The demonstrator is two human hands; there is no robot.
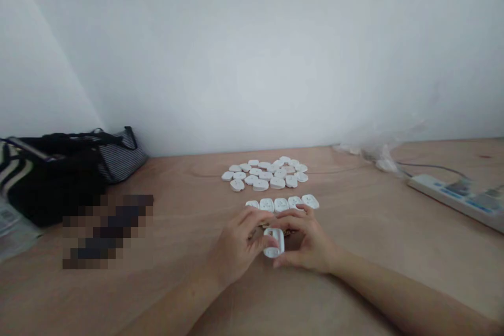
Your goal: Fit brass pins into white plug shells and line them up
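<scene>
White casing [274, 243] between left hand [241, 244], right hand [311, 241]

White casings [260, 185], striped black bag [118, 157], brown table [189, 283].

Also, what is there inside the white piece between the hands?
Inside the white piece, a small brownish spot shows near its far end, too small to identify. The left hand hides part with its thumb.

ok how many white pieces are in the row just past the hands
5, left to right: first piece, partly behind the left hand; second piece; third piece; fourth piece and fifth piece, near the right hand. The hands may hide more.
</scene>
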